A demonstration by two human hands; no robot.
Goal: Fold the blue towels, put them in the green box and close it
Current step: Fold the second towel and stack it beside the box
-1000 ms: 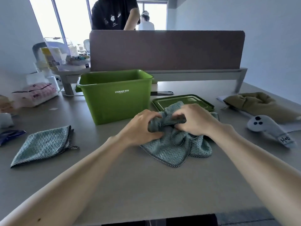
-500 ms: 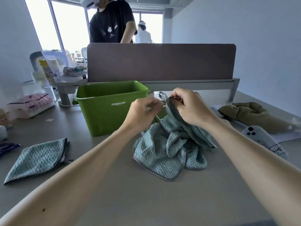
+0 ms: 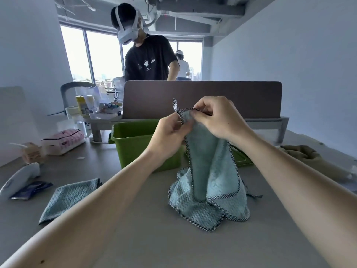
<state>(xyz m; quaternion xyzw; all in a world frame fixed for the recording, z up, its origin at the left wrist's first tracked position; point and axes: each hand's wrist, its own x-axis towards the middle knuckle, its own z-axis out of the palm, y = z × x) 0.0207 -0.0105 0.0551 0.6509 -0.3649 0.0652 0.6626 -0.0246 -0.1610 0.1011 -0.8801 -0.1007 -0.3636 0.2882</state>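
A light blue towel (image 3: pixel 209 182) with a checkered hem hangs from both my hands, its lower part still resting crumpled on the table. My left hand (image 3: pixel 170 135) and my right hand (image 3: pixel 218 118) pinch its top corner close together, by the hanging loop. Behind the hands stands the open green box (image 3: pixel 135 144). Its green lid (image 3: pixel 241 157) lies flat to the right of the box, mostly hidden by the towel. A second blue towel (image 3: pixel 67 199), folded, lies on the table at the left.
A brown desk divider (image 3: pixel 251 99) runs behind the box, with a person in a headset beyond it. A white controller (image 3: pixel 18 179), a dark packet (image 3: pixel 31 190) and a pink tissue pack (image 3: pixel 63 140) lie at left. An olive cloth (image 3: pixel 303 153) lies at right.
Both hands lifted the towel's corner from the table up to above the box. The towel now hangs stretched instead of lying bunched. My view tilted upward.
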